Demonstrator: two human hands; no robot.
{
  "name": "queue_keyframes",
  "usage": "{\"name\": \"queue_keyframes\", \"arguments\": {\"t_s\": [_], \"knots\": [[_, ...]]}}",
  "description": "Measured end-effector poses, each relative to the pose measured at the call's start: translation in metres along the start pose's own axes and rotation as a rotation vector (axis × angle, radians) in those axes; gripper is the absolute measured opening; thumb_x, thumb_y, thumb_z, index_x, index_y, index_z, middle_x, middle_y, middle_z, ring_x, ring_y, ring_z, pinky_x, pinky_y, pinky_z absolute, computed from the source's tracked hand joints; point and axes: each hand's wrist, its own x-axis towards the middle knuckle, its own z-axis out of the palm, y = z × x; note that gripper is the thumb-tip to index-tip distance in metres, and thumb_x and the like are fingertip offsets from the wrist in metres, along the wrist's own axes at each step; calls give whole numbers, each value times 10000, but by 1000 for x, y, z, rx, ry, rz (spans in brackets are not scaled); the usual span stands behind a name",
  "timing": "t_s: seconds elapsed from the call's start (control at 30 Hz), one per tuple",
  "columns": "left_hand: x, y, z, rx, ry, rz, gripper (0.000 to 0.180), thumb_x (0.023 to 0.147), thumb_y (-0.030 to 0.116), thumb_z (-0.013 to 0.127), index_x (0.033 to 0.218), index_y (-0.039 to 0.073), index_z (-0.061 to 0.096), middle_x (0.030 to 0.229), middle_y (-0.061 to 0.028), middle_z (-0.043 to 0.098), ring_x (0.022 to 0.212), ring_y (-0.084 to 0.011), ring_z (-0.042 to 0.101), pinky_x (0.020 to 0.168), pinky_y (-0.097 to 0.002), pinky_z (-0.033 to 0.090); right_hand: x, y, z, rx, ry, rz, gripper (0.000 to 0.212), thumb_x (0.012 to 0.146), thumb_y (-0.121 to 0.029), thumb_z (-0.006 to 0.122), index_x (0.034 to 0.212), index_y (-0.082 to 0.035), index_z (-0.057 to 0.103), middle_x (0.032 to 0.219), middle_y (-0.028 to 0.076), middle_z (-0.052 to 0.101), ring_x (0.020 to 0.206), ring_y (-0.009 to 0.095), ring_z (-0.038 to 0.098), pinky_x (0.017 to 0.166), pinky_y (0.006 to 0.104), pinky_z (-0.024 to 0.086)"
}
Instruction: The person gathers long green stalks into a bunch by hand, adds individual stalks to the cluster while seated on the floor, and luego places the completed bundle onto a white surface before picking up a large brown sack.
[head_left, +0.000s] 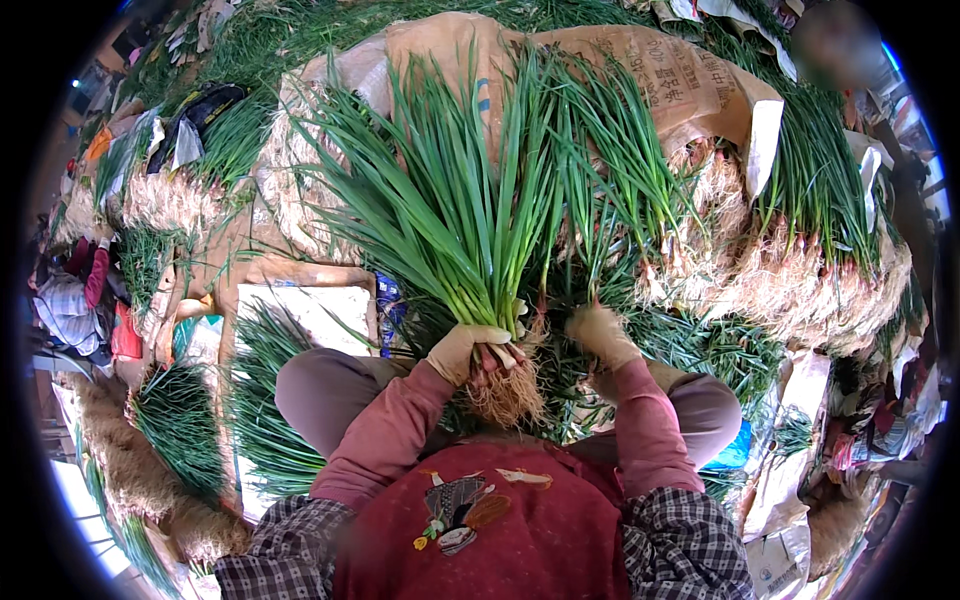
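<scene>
A thick bunch of green garlic (470,240), with long flat leaves, pale stems, reddish bulbs and tan roots, stands fanned out in front of me. My gloved left hand (468,350) is closed around its lower stems, just above the bulbs and hanging roots. To the right, my gloved right hand (602,335) is closed and somewhat blurred at the root end of a thin green garlic stalk (595,270). That stalk's leaves run up toward the pile (630,180) at the far side. The right fingertips are smeared by motion.
Brown woven sacking (690,85) partly covers the heap beyond. Rooted bunches (820,250) line the right side. Cut leaves (700,345) lie by my right knee. A white board (300,310) with more greens is at left. Another person (75,300) sits far left.
</scene>
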Motion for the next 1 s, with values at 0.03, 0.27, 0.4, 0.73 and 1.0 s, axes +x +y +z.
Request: {"name": "queue_keyframes", "arguments": {"t_s": [0.03, 0.27, 0.4, 0.73, 1.0], "knots": [[0, 0, -4, -5, 2, -32, 559, 773, 78, 536, 1313, -14, 425, 1101, -143, 593, 809, -262, 646, 773, -379, 535, -12, 0, -5, 485, -396, -29, 287, 838, -288, 652, 904, -11, 675, 842, 138, 674, 677, 237, 638, 662, 340, 524], [1, 0, -5, 80, 101, -135, 370, 793, 165, 548, 1087, -58, 574, 908, -137, 652, 572, -156, 578, 544, -256, 458, 51, -47, -74, 788, 448, 318, 398, 790, -368, 659, 934, 3, 656, 889, 212, 658, 875, 358, 627, 791, 387, 484], [-17, 22, 26, 195, 183, -138, 340, 799, 258, 565, 841, -55, 690, 675, -94, 669, 381, -69, 453, 319, -202, 297, 48, -60, -83, 925, 291, 287, 291, 803, -263, 645, 938, -6, 657, 870, 234, 647, 820, 372, 623, 745, 386, 496], [-11, 19, 33, 227, 227, -170, 361, 804, 256, 528, 824, -70, 684, 606, -66, 632, 356, -86, 411, 313, -202, 319, -13, -103, -53, 575, 848, -31, 204, 766, -170, 621, 621, -64, 526, 625, 144, 562, 605, 346, 565, 583, 458, 451], [-1, 5, 17, 51, 118, 6, 388, 790, 168, 550, 1057, -110, 597, 786, -184, 668, 607, -200, 609, 566, -250, 477, -25, -91, 2, 2047, 121, 405, 238, 900, -214, 506, 811, -46, 650, 704, 14, 614, 601, 119, 541, 548, 249, 412]]}}
